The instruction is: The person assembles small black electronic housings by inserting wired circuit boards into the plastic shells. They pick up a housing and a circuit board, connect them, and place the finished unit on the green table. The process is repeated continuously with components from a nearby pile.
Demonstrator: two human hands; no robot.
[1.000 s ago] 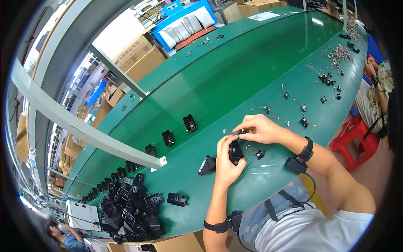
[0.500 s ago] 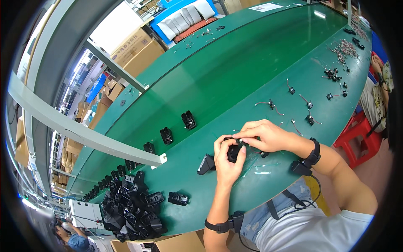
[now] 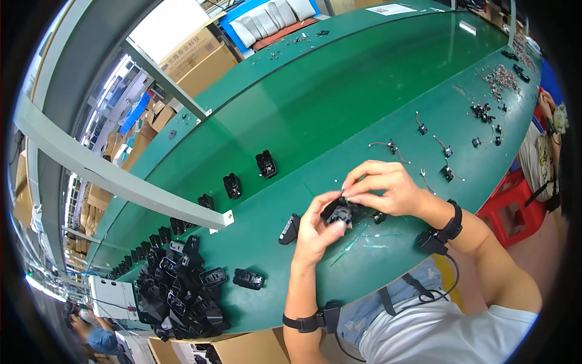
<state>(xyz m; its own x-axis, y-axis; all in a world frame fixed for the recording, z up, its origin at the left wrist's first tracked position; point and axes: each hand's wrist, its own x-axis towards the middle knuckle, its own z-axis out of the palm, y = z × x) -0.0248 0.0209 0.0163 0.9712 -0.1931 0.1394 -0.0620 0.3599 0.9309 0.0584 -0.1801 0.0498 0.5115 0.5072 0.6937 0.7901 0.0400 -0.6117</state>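
My left hand (image 3: 314,235) is closed around a small black plastic housing (image 3: 341,214), thumb on the near side and fingers curled over the far side. At the housing's upper edge, my right hand (image 3: 388,189) pinches with thumb and forefinger; whatever sits between those fingertips is too small to make out. Just left of my left hand, a black angular casing (image 3: 290,229) lies on the green table. A small black part with wires (image 3: 379,217) rests below my right hand, beside thin clear green strips (image 3: 350,244).
A heap of black casings (image 3: 182,291) covers the table's left end, with a single casing (image 3: 248,279) beside it. Black housings (image 3: 265,164) stand in a row on the green belt (image 3: 339,103). Several wired parts (image 3: 447,173) lie at right. A grey metal post (image 3: 133,182) crosses the left.
The housing has tilted in my left hand, showing more of its greyish side. My left thumb has shifted slightly, and both hands stay together. The whole view has turned a little.
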